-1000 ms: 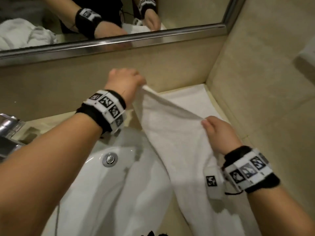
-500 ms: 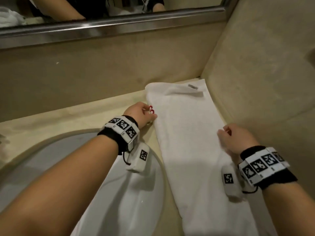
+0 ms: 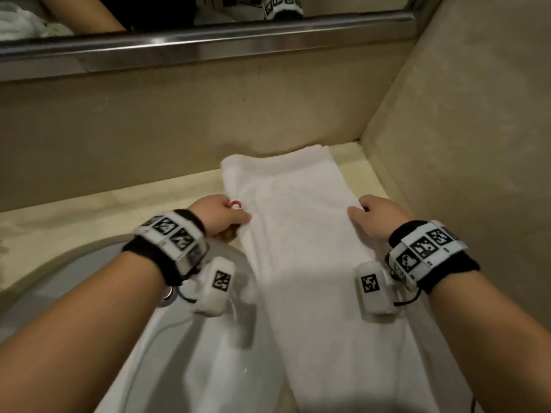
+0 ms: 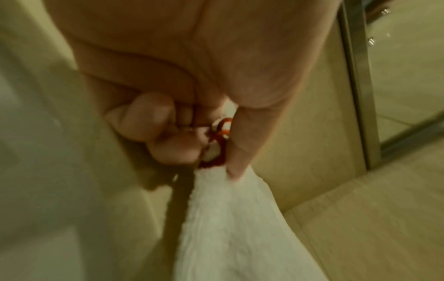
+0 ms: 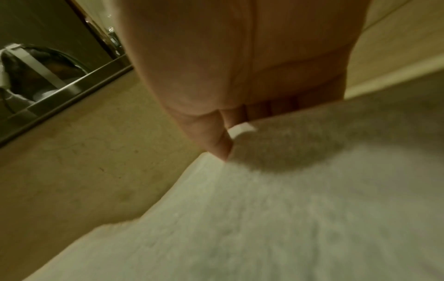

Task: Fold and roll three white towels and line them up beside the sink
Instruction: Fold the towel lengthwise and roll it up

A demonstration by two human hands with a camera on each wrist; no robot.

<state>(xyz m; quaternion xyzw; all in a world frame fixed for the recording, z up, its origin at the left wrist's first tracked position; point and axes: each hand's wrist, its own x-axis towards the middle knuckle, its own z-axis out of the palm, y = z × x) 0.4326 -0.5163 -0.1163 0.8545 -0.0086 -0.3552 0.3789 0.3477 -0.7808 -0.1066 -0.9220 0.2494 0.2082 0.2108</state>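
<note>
Both hands slid toward 6 o'clock: left hand (image 3: pixel 219 217) pinches towel (image 3: pixel 301 251) edge, right hand (image 3: pixel 376 215) fingers curled on opposite edge; towel flat on beige counter (image 3: pixel 167 193), sink (image 3: pixel 190 350) at 9 o'clock.

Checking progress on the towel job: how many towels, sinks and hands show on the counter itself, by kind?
Towels: 1
Sinks: 1
Hands: 2, left and right
Total: 4

I see one white towel (image 3: pixel 301 251) folded into a long strip, lying flat from frame centre to bottom right, beside the sink (image 3: pixel 185 362) at lower left.
</note>
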